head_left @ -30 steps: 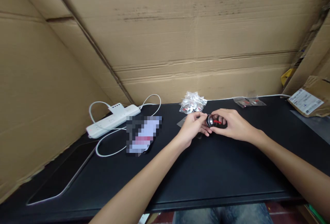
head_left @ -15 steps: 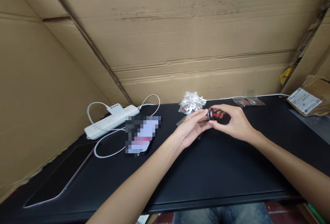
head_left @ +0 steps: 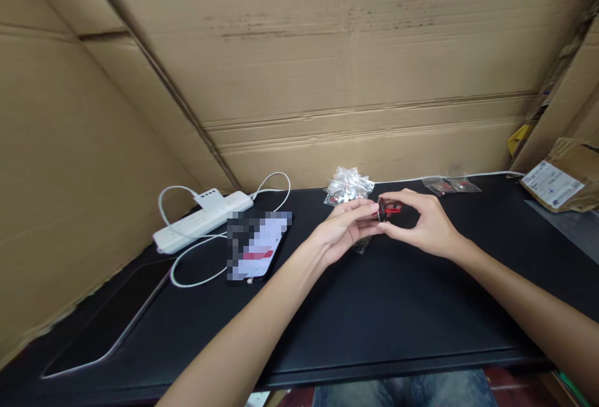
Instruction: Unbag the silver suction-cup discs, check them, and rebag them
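Between my two hands is a small dark round disc [head_left: 381, 210] with a loop of red cord [head_left: 392, 210] on its right side. It is turned nearly edge-on, so its faces hardly show. My left hand [head_left: 349, 226] holds it from the left, the thumb and fingertips at its rim. The thumb and index finger of my right hand [head_left: 423, 223] pinch its top and bottom edges, leaving a gap around the cord. Just behind my left hand lies a heap of clear plastic bags [head_left: 349, 185] with shiny round pieces and bits of red inside.
Flat bags [head_left: 452, 185] with red bits lie at the back right, near a cardboard parcel [head_left: 559, 176]. On the left are a white power strip [head_left: 203, 223] with cables, a partly blurred phone [head_left: 259, 248] and a dark tablet [head_left: 112, 319]. Cardboard walls [head_left: 350, 82] enclose the black table [head_left: 397, 313].
The disc has turned further edge-on between my fingers, and the red cord loop now sticks out to the right. My left hand has shifted slightly left.
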The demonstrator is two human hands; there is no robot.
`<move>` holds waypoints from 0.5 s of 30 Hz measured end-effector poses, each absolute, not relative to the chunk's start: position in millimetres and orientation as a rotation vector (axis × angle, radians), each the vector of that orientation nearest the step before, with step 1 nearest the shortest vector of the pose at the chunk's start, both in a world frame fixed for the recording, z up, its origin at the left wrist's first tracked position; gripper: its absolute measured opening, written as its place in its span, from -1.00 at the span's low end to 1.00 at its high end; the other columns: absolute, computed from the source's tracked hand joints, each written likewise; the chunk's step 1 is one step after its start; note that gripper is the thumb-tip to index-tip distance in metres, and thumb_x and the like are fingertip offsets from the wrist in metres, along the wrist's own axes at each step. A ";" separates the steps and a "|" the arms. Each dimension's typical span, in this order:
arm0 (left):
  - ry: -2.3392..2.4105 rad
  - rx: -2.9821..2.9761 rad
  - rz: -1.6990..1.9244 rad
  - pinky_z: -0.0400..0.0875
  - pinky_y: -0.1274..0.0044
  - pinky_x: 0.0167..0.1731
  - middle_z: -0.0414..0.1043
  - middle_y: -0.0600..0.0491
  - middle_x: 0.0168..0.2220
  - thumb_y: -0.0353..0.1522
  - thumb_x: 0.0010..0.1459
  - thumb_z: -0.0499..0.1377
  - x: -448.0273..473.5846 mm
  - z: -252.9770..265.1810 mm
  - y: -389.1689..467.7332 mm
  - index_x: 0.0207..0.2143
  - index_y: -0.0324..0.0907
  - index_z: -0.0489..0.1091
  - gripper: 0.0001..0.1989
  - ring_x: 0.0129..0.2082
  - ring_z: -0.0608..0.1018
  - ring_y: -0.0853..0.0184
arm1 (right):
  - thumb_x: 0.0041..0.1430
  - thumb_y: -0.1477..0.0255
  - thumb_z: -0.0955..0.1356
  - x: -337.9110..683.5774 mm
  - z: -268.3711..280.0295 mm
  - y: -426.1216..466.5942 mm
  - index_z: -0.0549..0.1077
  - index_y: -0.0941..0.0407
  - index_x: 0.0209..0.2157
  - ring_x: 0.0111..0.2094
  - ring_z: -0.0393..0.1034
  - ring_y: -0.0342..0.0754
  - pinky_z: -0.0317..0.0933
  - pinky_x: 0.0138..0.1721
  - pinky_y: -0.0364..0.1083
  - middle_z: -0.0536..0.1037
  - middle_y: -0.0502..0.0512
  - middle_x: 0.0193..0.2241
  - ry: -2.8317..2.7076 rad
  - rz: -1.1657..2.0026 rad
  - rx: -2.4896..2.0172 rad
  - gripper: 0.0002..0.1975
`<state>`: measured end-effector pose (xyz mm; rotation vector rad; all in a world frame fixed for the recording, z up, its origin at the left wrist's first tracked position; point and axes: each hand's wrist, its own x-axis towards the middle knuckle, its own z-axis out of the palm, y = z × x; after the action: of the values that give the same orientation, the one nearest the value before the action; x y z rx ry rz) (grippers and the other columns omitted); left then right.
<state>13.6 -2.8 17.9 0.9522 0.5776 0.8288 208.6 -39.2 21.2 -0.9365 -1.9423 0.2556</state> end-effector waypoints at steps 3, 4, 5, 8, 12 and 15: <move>0.601 0.985 0.820 0.54 0.42 -0.17 0.56 -0.05 -0.26 -0.44 0.06 0.34 12.6 19.2 -2.7 -0.27 -0.28 0.47 -0.83 -0.29 0.60 0.33 | 0.05 0.34 0.48 209.1 19.4 -38.4 0.49 0.04 -0.02 -0.21 0.51 0.05 0.39 -0.10 0.07 0.60 0.11 -0.19 -1.954 0.281 -0.938 -0.58; 0.609 0.994 0.825 0.55 0.42 -0.19 0.56 -0.05 -0.26 -0.44 0.05 0.35 12.6 19.6 -2.8 -0.28 -0.28 0.47 -0.83 -0.32 0.60 0.34 | 0.06 0.33 0.48 209.3 18.8 -38.1 0.49 0.05 -0.02 -0.20 0.51 0.05 0.39 -0.10 0.07 0.60 0.11 -0.18 -1.962 0.286 -0.934 -0.59; 0.618 1.001 0.832 0.55 0.42 -0.21 0.56 -0.04 -0.27 -0.45 0.03 0.35 12.8 20.1 -2.9 -0.30 -0.28 0.47 -0.83 -0.34 0.60 0.34 | 0.06 0.32 0.48 209.3 18.3 -37.9 0.49 0.04 -0.02 -0.19 0.51 0.06 0.39 -0.09 0.08 0.60 0.12 -0.17 -1.971 0.287 -0.928 -0.59; 0.645 1.012 0.862 0.56 0.41 -0.25 0.56 -0.04 -0.32 -0.46 0.01 0.35 14.7 21.5 -3.6 -0.29 -0.27 0.49 -0.83 -0.38 0.60 0.34 | 0.08 0.33 0.47 208.6 18.2 -38.0 0.46 0.03 0.03 -0.18 0.51 0.06 0.39 -0.08 0.09 0.59 0.11 -0.15 -1.995 0.278 -0.912 -0.56; 0.694 0.993 0.954 0.57 0.42 -0.27 0.57 -0.05 -0.35 -0.49 0.02 0.33 18.5 22.1 -5.5 -0.23 -0.29 0.51 -0.80 -0.40 0.60 0.34 | 0.12 0.36 0.44 205.7 22.0 -40.6 0.45 0.04 0.03 -0.12 0.47 0.09 0.37 -0.05 0.11 0.56 0.15 -0.12 -1.940 0.146 -0.913 -0.59; 0.703 0.965 1.033 0.57 0.42 -0.23 0.57 -0.06 -0.35 -0.50 0.03 0.32 21.4 20.0 -7.6 -0.25 -0.33 0.53 -0.82 -0.39 0.60 0.34 | 0.16 0.37 0.42 203.7 23.1 -42.4 0.49 0.04 -0.05 -0.12 0.45 0.10 0.36 -0.05 0.12 0.56 0.16 -0.16 -1.889 0.032 -0.904 -0.70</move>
<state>21.4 -7.6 20.0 0.9652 0.7034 1.0328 203.7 -42.4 23.1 -0.9043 -1.8889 0.0325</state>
